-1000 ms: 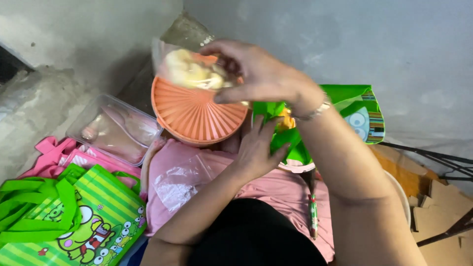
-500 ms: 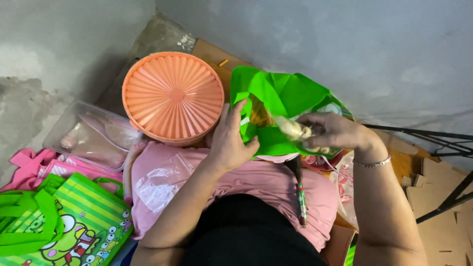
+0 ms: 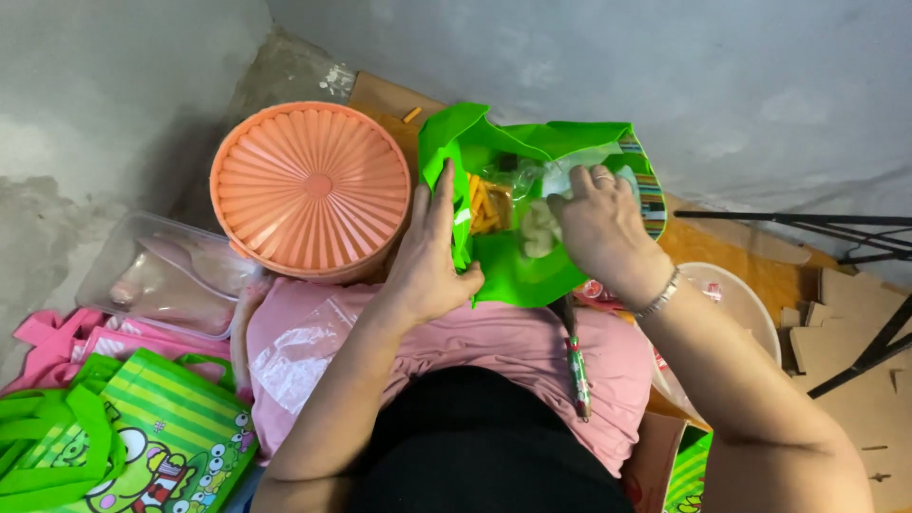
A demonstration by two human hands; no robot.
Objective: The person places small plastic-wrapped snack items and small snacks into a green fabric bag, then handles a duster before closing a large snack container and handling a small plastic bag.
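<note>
A bright green bag (image 3: 532, 256) is held open on the lap, just right of a round ribbed orange lid (image 3: 311, 187) on its container. The bag's left edge is gripped by the left hand (image 3: 429, 256): thumb on the inside, fingers flat & together along the outside, pointing up. The right hand (image 3: 594, 223) is placed inside the bag's mouth, fingers curled down & closed on a clear plastic packet (image 3: 538, 226) w/ pale contents; a ring is seen on one finger, a metal bracelet at the wrist. A 2nd packet w/ orange-yellow sticks (image 3: 487, 202) lies in the bag, between both hands, next to the pale one.

Left of the lap, a clear plastic tub (image 3: 166, 275) is set on the floor, w/ pink bags beneath it. A striped green bag w/ a cartoon frog (image 3: 157, 446) lies at lower left. A crumpled clear wrapper (image 3: 299, 347) rests on the pink cloth over the knee. A white basin (image 3: 731, 304) is partly seen under the right forearm.
</note>
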